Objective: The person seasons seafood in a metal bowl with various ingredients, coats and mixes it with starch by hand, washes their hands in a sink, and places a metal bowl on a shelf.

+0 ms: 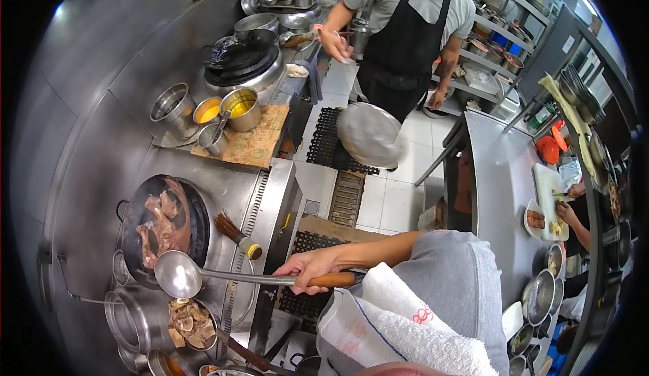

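My right hand [309,268] grips the wooden-ended handle of a metal ladle [178,274]. The ladle's bowl hangs over the near edge of a black wok [197,215]. Large pieces of meat on the bone [161,226] lie in the wok, in brownish liquid. Below the ladle, a container holds pale brown chunks [191,323], beside a tall steel pot [135,318]. A bristle brush [236,235] rests on the stove ledge, just above the ladle handle. My left hand is not in view.
A co-worker in a black apron [402,44] stands across the aisle, one hand raised. A motion-blurred round metal vessel [370,134] appears before them. Steel pots [241,109] with yellow liquid stand on a board. A steel counter [503,173] runs along the right, with another person's hands there.
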`<action>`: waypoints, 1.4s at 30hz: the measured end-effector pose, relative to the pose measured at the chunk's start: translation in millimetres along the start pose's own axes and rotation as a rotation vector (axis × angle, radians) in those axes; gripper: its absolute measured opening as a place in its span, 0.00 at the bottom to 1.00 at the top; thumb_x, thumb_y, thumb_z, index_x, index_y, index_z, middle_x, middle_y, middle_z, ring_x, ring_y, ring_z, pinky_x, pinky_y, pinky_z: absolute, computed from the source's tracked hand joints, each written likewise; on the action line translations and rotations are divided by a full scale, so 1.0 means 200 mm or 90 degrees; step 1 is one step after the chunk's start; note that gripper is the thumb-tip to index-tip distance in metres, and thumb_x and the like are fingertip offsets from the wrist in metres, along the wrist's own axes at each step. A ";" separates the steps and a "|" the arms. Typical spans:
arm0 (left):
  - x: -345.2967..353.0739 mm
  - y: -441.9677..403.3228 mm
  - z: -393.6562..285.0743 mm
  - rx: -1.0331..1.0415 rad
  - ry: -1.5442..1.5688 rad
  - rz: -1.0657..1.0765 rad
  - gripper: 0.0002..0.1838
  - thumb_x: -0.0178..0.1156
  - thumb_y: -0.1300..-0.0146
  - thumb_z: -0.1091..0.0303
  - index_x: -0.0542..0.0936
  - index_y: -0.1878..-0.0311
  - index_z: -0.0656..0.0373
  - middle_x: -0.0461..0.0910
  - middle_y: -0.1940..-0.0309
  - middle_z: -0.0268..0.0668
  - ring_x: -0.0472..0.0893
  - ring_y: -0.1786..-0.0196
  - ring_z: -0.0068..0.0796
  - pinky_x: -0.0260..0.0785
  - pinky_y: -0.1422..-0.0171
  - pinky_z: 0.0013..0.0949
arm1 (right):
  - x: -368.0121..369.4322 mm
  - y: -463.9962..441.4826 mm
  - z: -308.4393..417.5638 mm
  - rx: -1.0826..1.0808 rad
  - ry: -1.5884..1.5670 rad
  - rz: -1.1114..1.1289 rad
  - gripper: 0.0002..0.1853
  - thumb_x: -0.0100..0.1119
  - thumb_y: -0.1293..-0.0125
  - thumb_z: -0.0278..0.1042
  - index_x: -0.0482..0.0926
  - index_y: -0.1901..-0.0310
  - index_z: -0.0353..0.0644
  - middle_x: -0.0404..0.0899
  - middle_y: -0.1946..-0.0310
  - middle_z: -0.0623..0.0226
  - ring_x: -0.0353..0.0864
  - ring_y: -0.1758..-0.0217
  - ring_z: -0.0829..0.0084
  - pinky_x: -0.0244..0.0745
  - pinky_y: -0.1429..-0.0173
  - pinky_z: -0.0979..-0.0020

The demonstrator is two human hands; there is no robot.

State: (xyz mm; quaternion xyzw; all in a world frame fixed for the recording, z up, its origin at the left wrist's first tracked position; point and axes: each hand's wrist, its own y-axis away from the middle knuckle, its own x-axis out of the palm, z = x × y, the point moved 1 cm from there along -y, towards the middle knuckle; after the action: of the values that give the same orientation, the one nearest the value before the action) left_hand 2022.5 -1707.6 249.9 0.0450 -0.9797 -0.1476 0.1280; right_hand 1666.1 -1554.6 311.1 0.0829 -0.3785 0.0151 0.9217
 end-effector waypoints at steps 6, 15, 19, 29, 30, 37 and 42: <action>-0.05 0.03 -0.06 0.016 0.033 -0.032 0.25 0.55 0.52 0.71 0.72 0.47 0.67 0.70 0.43 0.50 0.72 0.43 0.48 0.73 0.43 0.49 | -0.01 -0.15 0.07 -0.005 -0.016 0.074 0.28 0.58 0.40 0.22 0.62 0.38 0.35 0.70 0.79 0.71 0.73 0.84 0.80 0.70 0.85 0.78; -0.34 0.36 -0.17 0.074 0.071 -0.264 0.28 0.54 0.57 0.78 0.70 0.46 0.67 0.73 0.47 0.46 0.78 0.52 0.45 0.80 0.55 0.42 | -0.08 -0.04 0.22 -0.064 0.065 -0.126 0.36 0.60 0.41 0.23 0.57 0.31 0.42 0.74 0.71 0.68 0.72 0.83 0.80 0.69 0.84 0.78; -0.36 0.42 -0.15 0.068 0.090 -0.283 0.32 0.52 0.59 0.80 0.69 0.42 0.64 0.73 0.46 0.46 0.80 0.54 0.41 0.81 0.63 0.33 | -0.26 -0.03 0.17 -0.138 0.194 -0.339 0.37 0.53 0.41 0.21 0.52 0.30 0.40 0.71 0.74 0.68 0.70 0.83 0.78 0.70 0.83 0.76; -0.35 0.53 -0.07 0.045 0.112 -0.260 0.29 0.53 0.57 0.78 0.70 0.44 0.62 0.74 0.47 0.45 0.80 0.53 0.39 0.81 0.62 0.36 | -1.10 -0.25 0.05 -0.101 0.366 -0.462 0.34 0.52 0.40 0.23 0.54 0.31 0.38 0.69 0.81 0.69 0.70 0.84 0.77 0.69 0.83 0.72; -0.36 0.55 -0.06 0.045 0.107 -0.265 0.29 0.53 0.57 0.78 0.70 0.44 0.62 0.74 0.47 0.45 0.80 0.53 0.39 0.81 0.62 0.36 | -1.19 -0.25 0.03 -0.120 0.414 -0.478 0.32 0.52 0.39 0.24 0.57 0.32 0.38 0.69 0.81 0.68 0.70 0.84 0.76 0.69 0.83 0.72; -0.29 0.58 -0.09 0.054 0.098 -0.264 0.29 0.49 0.58 0.81 0.70 0.45 0.67 0.76 0.50 0.47 0.81 0.55 0.42 0.83 0.58 0.41 | -1.32 -0.28 0.08 -0.141 1.272 -0.694 0.22 0.53 0.41 0.27 0.71 0.44 0.35 0.77 0.64 0.53 0.76 0.69 0.55 0.74 0.60 0.57; -0.30 0.59 -0.13 0.052 0.060 -0.278 0.31 0.49 0.58 0.82 0.69 0.43 0.65 0.75 0.49 0.46 0.80 0.53 0.43 0.82 0.56 0.43 | -0.99 -0.48 -0.13 0.104 1.294 -0.324 0.17 0.49 0.41 0.28 0.75 0.50 0.36 0.70 0.48 0.47 0.69 0.45 0.47 0.69 0.45 0.56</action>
State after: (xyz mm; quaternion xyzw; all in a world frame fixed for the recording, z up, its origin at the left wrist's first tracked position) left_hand 2080.6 -1594.9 294.7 0.2681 -0.9448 -0.1295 0.1367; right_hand 1551.7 -1638.3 141.6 0.1700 0.6040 -0.0913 0.7733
